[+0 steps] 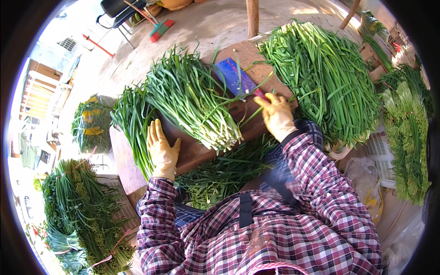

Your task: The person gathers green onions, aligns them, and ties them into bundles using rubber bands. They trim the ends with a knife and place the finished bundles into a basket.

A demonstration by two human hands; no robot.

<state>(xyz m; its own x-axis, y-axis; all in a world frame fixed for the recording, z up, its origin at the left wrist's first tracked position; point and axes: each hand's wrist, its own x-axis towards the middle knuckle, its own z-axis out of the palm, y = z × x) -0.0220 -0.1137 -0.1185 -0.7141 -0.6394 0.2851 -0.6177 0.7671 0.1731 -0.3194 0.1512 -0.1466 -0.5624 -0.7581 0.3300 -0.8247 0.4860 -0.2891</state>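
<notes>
My left hand (161, 149), in a pale yellow rubber glove, lies flat with its thumb apart against a narrow bundle of Chinese chives (132, 120) on the left of the wooden board (185, 153). Between my hands lies a larger pile of chives (192, 99), its pale cut ends toward me. My right hand (277, 117), gloved alike, has its fingertips at the red handle (259, 92) of a cleaver with a blue blade (235, 77). The blade lies on the board, with loose leaves around it. Whether the fingers grip the handle is hidden.
A big heap of chives (330, 82) stands to the right. Loose leaves (227, 172) fill the space below the board's near edge. Tied flowering bundles (79, 220) are at left, more (405, 137) at far right. Beyond are a wooden post (252, 19), a broom (161, 31) and a chair (120, 12).
</notes>
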